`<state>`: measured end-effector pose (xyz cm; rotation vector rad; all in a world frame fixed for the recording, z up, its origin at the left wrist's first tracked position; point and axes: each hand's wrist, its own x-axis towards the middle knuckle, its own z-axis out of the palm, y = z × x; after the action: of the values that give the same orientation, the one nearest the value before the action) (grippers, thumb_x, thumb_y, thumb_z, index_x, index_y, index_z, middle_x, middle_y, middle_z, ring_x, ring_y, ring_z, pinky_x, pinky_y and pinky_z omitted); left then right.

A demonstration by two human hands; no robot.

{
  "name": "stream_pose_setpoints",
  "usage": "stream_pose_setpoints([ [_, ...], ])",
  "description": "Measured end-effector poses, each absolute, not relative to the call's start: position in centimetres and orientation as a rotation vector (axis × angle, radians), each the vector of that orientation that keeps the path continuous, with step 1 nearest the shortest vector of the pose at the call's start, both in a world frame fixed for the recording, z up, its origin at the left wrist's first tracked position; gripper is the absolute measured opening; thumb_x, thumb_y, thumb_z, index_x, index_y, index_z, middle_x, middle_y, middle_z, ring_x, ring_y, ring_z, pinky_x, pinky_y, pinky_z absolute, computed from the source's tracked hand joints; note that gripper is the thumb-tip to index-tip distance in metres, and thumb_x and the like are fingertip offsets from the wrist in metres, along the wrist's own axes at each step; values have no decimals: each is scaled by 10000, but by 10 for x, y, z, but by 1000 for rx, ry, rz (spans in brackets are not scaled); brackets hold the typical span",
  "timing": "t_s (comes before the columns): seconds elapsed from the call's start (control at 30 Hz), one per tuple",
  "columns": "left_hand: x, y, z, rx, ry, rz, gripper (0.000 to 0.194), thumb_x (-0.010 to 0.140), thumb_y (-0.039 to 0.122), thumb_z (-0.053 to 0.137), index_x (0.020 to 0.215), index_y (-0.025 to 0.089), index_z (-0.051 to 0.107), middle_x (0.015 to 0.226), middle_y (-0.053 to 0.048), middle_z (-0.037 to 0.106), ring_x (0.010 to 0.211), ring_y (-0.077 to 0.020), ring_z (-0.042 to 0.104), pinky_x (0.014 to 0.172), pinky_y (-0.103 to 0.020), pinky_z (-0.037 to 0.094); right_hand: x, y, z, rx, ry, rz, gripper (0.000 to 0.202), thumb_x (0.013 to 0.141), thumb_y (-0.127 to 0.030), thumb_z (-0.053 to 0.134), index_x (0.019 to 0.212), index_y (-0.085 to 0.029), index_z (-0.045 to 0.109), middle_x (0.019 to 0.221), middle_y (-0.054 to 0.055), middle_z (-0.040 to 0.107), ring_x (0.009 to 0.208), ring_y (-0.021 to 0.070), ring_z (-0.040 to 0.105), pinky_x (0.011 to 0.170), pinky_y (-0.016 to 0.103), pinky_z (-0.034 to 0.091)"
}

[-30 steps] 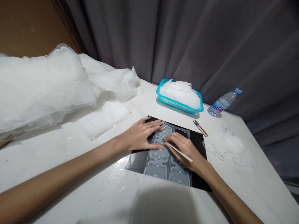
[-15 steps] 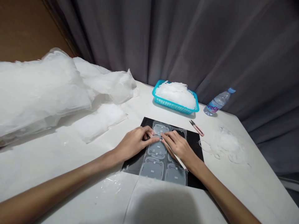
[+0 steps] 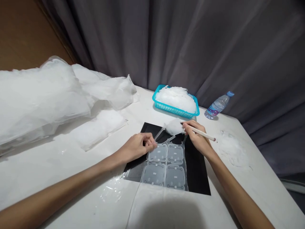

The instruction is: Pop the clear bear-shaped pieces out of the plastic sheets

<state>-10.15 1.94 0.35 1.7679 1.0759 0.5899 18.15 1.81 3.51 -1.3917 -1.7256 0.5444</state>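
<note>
A translucent sheet point(image 3: 166, 162) of rounded rectangular pieces, joined by thin strips, lies on a black mat point(image 3: 197, 178). My left hand point(image 3: 140, 145) is closed, thumb and fingers pinched at the sheet's upper left edge. Beyond the mat's middle, my right hand point(image 3: 196, 135) grips a slim white stick-like tool point(image 3: 203, 133) with a dark tip and a dark red end. By its fingertips is a whitish translucent clump point(image 3: 175, 126); whether the fingers touch it I cannot tell. Thin strands stretch between the clump and the sheet.
A turquoise basket point(image 3: 176, 111) heaped with white translucent pieces stands at the back. To its right is a water bottle point(image 3: 218, 106). Tangled clear scraps point(image 3: 232, 149) lie at the right. Large filled plastic bags point(image 3: 43, 101) and a smaller packet point(image 3: 102, 127) occupy the left.
My right hand has moved up and right with the stick tool, away from my left hand. The sheet's upper part is now stretched into strands, and the snips are out of sight.
</note>
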Motion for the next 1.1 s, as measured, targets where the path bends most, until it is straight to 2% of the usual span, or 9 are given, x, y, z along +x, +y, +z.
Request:
stream_pose_setpoints([
  [0.13,-97,14,16,1847,1271,858,379,905,569,706,910,201,614,717,18,602,638,-157,540,614,-279,406,157,-3,43,-1278,-1874,528,213,1036,-293,555,991,-207,745,965,62,718,935,218,679,847,333,514],
  [0.27,-90,13,24,1486,1035,686,614,1022,692,424,852,163,686,760,-63,697,684,-193,631,642,-316,481,130,-27,45,-1088,-2044,730,235,1057,-253,539,1172,-229,743,1044,56,712,947,187,684,885,315,538],
  [0.33,-89,16,20,1364,919,633,534,996,650,534,910,153,710,870,-88,754,759,-213,684,695,-330,511,128,-35,51,-993,-2198,954,278,1064,-277,551,1288,-267,714,1115,44,726,1013,189,683,954,336,540],
  [0.4,-90,19,14,1360,867,643,397,934,551,693,973,155,700,933,-76,765,805,-213,701,723,-321,507,134,-35,59,-938,-2282,1074,291,1085,-330,523,1287,-292,729,1119,34,730,1051,199,671,994,370,537],
  [0.53,-93,18,4,1426,836,660,340,955,488,700,1089,185,625,959,-59,772,844,-210,709,719,-304,487,151,-19,64,-1128,-2101,691,496,1136,-400,329,1078,-275,806,1139,79,668,1135,239,605,1054,450,502],
  [0.6,-94,15,1,1457,848,680,324,976,487,682,1101,214,561,935,-39,778,843,-206,707,713,-297,474,150,-9,56,-1191,-2056,538,452,1135,-398,336,1158,-267,768,1202,95,630,1201,253,573,1094,466,473],
  [0.7,-94,13,-1,1538,898,706,317,991,502,659,1016,224,507,852,-8,760,794,-200,697,687,-286,446,138,0,38,-1160,-2173,579,346,1120,-388,417,1294,-241,677,1205,100,631,1179,251,575,1065,444,482],
  [0.83,-93,13,-4,1620,924,716,299,1009,497,618,1013,220,504,896,-23,765,838,-222,718,709,-294,457,120,3,26,-1165,-2221,622,230,1041,-403,621,1126,-220,730,1051,68,725,1015,251,565,918,407,484],
  [1.1,-89,12,-1,1642,919,735,301,996,463,614,888,215,483,875,-25,738,832,-216,703,695,-285,456,117,16,25,-1265,-1897,895,116,904,-306,740,840,-218,779,818,15,721,850,201,567,749,316,411],
])
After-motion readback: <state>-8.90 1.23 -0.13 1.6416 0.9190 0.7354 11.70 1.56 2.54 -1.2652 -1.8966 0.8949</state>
